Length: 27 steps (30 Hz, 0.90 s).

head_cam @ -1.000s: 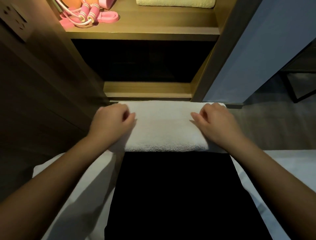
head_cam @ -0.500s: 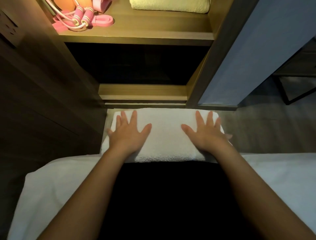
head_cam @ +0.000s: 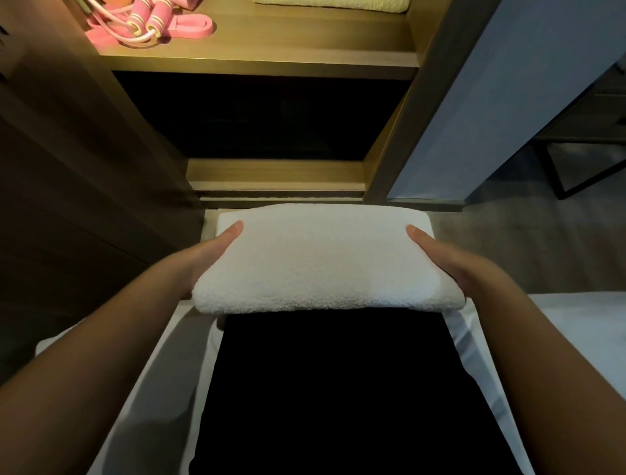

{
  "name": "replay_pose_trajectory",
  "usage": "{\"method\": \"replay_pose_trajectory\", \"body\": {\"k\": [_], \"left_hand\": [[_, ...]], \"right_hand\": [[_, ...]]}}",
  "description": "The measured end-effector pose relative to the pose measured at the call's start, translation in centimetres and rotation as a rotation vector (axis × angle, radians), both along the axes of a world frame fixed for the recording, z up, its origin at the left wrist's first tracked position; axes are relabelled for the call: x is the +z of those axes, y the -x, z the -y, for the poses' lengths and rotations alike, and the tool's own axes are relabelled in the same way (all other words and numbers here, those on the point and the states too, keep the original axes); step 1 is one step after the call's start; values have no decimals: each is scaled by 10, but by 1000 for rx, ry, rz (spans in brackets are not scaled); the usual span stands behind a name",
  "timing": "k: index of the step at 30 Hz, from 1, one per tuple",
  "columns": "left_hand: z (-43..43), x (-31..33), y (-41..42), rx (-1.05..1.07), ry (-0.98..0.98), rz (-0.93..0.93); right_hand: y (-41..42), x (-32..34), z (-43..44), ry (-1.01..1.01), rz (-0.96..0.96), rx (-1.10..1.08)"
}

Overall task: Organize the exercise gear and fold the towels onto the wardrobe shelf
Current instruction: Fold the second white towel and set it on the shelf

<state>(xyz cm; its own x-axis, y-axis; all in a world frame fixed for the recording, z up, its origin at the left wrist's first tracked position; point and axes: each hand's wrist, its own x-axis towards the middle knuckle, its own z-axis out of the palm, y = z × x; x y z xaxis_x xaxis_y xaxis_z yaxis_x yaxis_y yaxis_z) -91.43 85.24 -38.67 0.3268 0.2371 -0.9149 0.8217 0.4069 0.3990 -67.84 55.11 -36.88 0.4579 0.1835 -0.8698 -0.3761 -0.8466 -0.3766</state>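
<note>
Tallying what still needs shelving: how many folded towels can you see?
2. A white folded terry towel is held between the left hand and right hand. A pale yellow folded towel lies on the lit wooden shelf, partly out of frame; more may be hidden.

No text, label, brand, number or sign can be read on anything in view.

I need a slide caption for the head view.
The left hand and right hand grip a folded white towel at its ends, before the wardrobe shelf.
</note>
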Motion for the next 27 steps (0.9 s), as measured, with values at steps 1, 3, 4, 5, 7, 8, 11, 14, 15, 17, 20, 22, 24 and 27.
{"method": "replay_pose_trajectory", "body": {"k": [1, 3, 4, 5, 7, 8, 11, 14, 15, 17, 20, 22, 24, 27], "left_hand": [[2, 1, -1, 7, -36, -14], [9, 0, 0, 9, -155, -57], [12, -3, 2, 23, -207, -62], [14, -6, 4, 39, -236, -65], [15, -9, 6, 67, -216, -68], [15, -9, 5, 75, -192, -73], [11, -4, 2, 29, -148, -81], [6, -5, 1, 7, -129, -60], [3, -4, 1, 7, -121, -51], [-3, 2, -1, 25, -78, -22], [-9, 15, -7, 25, -48, -30], [-9, 20, -15, 7, -93, -23], [-2, 20, -23, -92, -318, -21], [11, 16, -19, -190, -831, -8]], "right_hand": [[0, 2, 0, 8, -8, 1], [3, 3, 1, 23, 57, 11], [6, 2, 2, 18, 153, 5], [11, -1, 4, -15, 279, -16], [23, -7, 8, -181, 555, -77], [29, -7, 10, -279, 676, -94], [38, -5, 14, -458, 888, -115], [33, -4, 16, -432, 735, -134], [28, -3, 16, -374, 607, -122], [16, 6, 15, -245, 282, -96], [0, 21, 9, -235, -66, -122], [-6, 26, -5, -192, -57, -94], [-10, 20, -16, -106, 105, -32], [-8, 5, -11, -17, 241, 0]]}}
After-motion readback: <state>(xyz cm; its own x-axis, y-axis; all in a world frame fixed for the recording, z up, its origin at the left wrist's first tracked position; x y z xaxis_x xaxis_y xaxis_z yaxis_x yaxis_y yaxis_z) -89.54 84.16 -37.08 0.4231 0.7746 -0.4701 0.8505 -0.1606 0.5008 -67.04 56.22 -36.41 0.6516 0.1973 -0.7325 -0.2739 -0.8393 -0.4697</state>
